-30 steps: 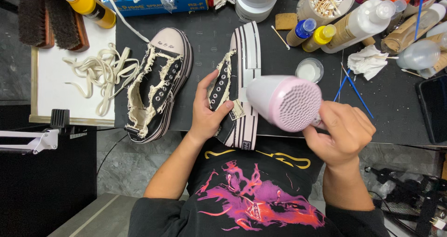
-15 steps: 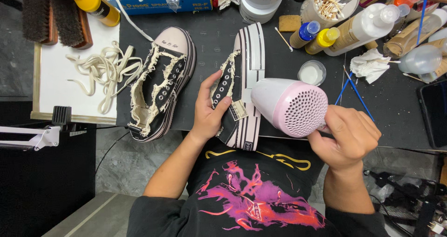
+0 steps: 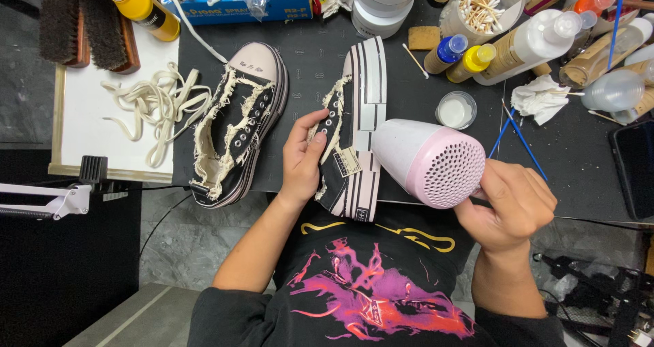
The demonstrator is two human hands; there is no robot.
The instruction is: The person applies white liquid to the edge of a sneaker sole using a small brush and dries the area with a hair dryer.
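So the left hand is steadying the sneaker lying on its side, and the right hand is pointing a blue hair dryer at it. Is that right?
Not quite: the hair dryer is pink, not blue, as the head view shows. The rest holds: the left hand steadies the sneaker lying on its side, and the right hand points the dryer at it.

Off to your left, a second frayed black sneaker (image 3: 238,125) is lying on the dark mat (image 3: 313,54), with a tangle of cream laces (image 3: 146,102) sitting on the white board (image 3: 82,125) beside it and two brushes (image 3: 85,23) resting at that board's top edge. Along the far edge you are seeing a yellow bottle (image 3: 139,3), a blue box (image 3: 245,6), stacked white tubs (image 3: 385,3) and a clear cup of cotton swabs (image 3: 480,6). To your right, small blue-capped (image 3: 446,53) and yellow-capped bottles (image 3: 471,62) are lying near a small round dish (image 3: 456,110) of what is probably white paste, with a crumpled tissue (image 3: 541,96) just beyond.
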